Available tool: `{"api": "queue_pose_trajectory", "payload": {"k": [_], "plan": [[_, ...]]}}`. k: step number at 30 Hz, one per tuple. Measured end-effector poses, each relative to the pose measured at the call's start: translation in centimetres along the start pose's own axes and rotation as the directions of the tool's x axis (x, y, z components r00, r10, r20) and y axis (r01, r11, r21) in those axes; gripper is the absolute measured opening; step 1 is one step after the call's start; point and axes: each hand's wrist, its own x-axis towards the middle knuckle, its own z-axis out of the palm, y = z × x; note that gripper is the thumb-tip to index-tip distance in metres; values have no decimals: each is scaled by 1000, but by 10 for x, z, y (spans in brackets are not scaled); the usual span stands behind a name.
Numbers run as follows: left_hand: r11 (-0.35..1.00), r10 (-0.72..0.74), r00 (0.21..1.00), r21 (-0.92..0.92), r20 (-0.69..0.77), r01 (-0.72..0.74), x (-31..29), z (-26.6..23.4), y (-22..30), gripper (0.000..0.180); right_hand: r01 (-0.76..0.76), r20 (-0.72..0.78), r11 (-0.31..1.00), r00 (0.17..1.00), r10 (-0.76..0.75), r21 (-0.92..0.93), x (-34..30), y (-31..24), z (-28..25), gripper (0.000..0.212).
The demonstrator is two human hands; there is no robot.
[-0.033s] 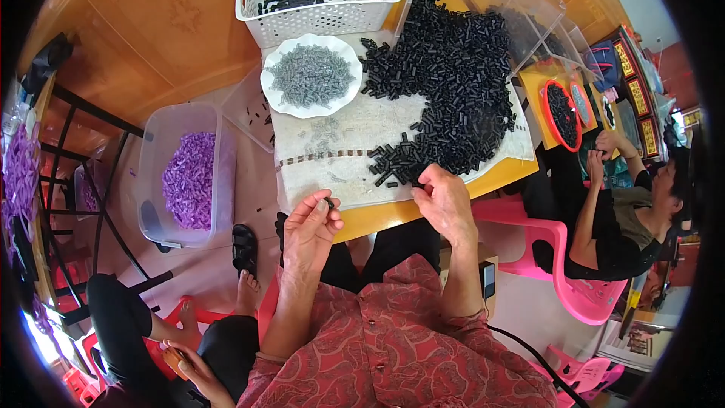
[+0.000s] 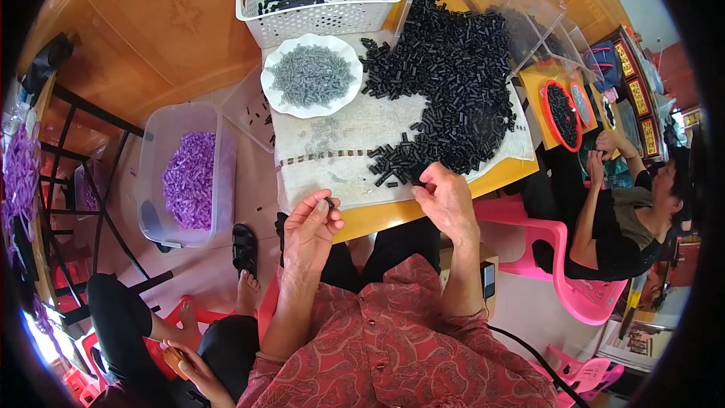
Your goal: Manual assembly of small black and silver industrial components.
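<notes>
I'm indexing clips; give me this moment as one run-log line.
left hand: pinching small dark piece | right hand: at near edge of black pile | white plate: clear pieces, on cloth

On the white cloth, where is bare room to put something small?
Bare cloth shows between the scattered clear pieces and the black pile, and in the near left corner, beyond the left hand. The pile crowds the right side.

Short, glossy black pieces (image 2: 461, 83) lie jumbled at all angles in a broad heap right of a white scalloped plate (image 2: 311, 112), spreading past its near edge. One small dark piece (image 2: 330, 202), partly hidden in a pinch, is held well nearer than the plate.
</notes>
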Motion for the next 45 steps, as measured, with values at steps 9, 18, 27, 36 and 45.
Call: {"api": "queue_pose_trajectory", "payload": {"k": [9, 18, 27, 36, 45], "plan": [[999, -12, 1000, 37, 7, 12, -1, 5, 1, 23, 34, -279, 999, 960, -31, 8, 10, -4, 4, 18], [999, -4, 1000, 50, -8, 5, -2, 4, 0, 22, 157, 64, 973, 987, -148, -172, -39, -29, 42, 14], [999, 6, 1000, 52, -7, -5, -1, 2, 1, 23, 207, -126, 978, 970, -207, -7, -12, -27, 20, 8], [999, -6, 1000, 50, 11, 5, -1, 2, 0, 23, 225, -323, 951, 902, -285, -213, 100, -1, 17, 43], [999, -12, 1000, 47, 25, 10, 1, 1, -1, 23, 162, -165, 912, 957, -238, -377, 137, -2, 25, 38]]}}
